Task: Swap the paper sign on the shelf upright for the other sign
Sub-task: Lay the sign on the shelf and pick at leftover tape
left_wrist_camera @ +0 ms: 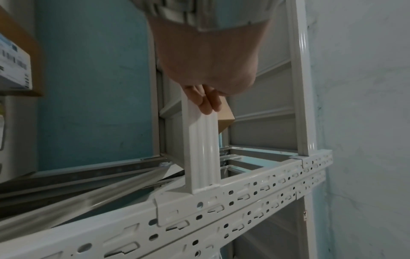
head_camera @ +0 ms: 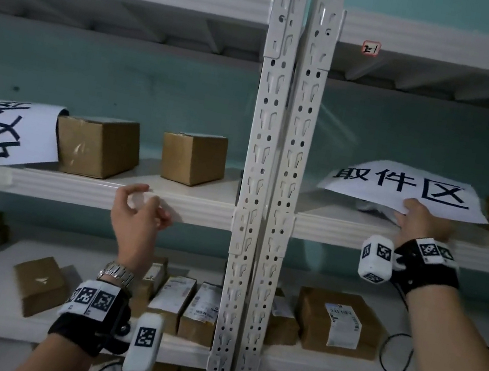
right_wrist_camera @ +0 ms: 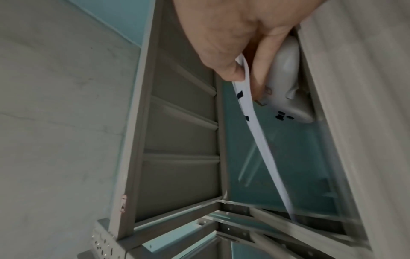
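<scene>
Right hand [head_camera: 423, 221] pinched the 取件区 sign [head_camera: 406, 189]; left hand [head_camera: 136, 215] held nothing, fingers loosely curled.
Only the right wrist view showed a grey parcel [right_wrist_camera: 288, 84] beneath that paper.

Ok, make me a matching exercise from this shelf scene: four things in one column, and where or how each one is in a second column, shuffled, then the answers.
Column one:
1. Sign reading 取件区
2. Other paper sign
3. Left hand
4. Small red-edged label

Column two:
A. On the upper shelf beam, right bay
B. Pinched at its lower edge by the right hand
C. Leaning against a cardboard box, left bay
D. Raised before the shelf edge, fingers curled, holding nothing

Pairs: 1-B, 2-C, 3-D, 4-A
</scene>
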